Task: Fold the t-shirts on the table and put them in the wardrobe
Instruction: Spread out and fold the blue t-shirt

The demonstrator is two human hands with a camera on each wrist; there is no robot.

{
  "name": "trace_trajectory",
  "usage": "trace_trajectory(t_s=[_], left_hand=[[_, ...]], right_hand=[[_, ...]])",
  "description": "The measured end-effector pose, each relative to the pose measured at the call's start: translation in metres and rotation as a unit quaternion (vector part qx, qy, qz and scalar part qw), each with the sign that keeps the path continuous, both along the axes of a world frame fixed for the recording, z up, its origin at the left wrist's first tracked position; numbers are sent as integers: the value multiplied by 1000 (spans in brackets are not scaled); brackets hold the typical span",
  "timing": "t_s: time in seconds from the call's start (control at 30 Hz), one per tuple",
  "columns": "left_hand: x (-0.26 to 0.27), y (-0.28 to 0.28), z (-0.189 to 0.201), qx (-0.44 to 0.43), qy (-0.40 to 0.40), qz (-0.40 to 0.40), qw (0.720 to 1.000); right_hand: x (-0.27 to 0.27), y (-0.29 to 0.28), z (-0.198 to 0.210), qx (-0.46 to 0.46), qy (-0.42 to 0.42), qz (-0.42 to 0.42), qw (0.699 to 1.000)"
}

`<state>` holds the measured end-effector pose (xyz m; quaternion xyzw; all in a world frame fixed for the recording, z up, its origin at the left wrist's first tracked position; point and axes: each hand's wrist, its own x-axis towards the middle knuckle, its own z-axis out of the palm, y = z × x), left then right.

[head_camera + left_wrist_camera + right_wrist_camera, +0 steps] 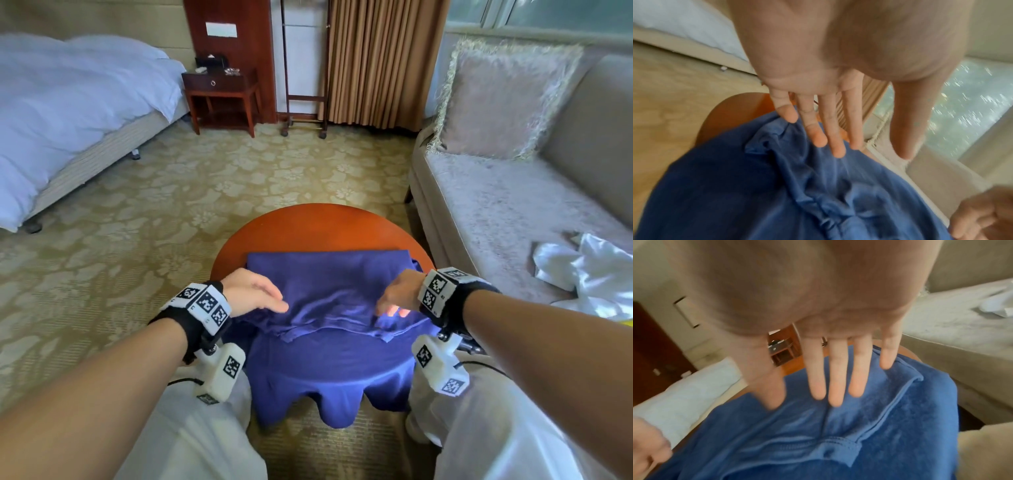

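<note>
Now, table: a round brown table (318, 224) stands on the flowery carpet (144, 212).
Shirt: a blue t-shirt (329, 274) lies on the table, partly folded; its near edge hangs over the side.
Left hand: the left hand (251, 291) is over the left part of the shirt, fingers (819, 129) straight and spread, holding nothing.
Right hand: the right hand (399, 293) is over the right part, fingers (836, 382) straight and apart, holding nothing.
Sofa: white cloth (589, 270) lies crumpled on the grey sofa (496, 198).
Bed: a white bed (68, 99) stands far left.
</note>
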<state>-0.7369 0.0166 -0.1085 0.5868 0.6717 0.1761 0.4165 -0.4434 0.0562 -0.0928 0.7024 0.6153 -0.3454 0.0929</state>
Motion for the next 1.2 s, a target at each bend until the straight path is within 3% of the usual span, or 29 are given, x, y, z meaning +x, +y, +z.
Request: trace_trajectory(t_s=[0.13, 0.2, 0.3, 0.43, 0.8, 1.0, 1.2], left_hand=[[-11, 20, -11, 55, -37, 181, 981], [-18, 35, -19, 55, -46, 249, 966], [-24, 61, -31, 55, -29, 313, 948], [-19, 86, -36, 21, 17, 317, 948], [-19, 126, -41, -66, 131, 300, 942], [-16, 136, -44, -60, 84, 269, 958], [-26, 144, -51, -2, 7, 331, 944]], right_hand=[[42, 66, -56, 73, -12, -114, 991], [48, 68, -45, 103, -19, -126, 986], [45, 62, -19, 142, 46, -239, 960], [55, 85, -32, 152, 54, -297, 941], [47, 130, -60, 139, 95, -301, 939], [61, 143, -84, 182, 80, -311, 930], [63, 138, -70, 203, 106, -328, 916]])
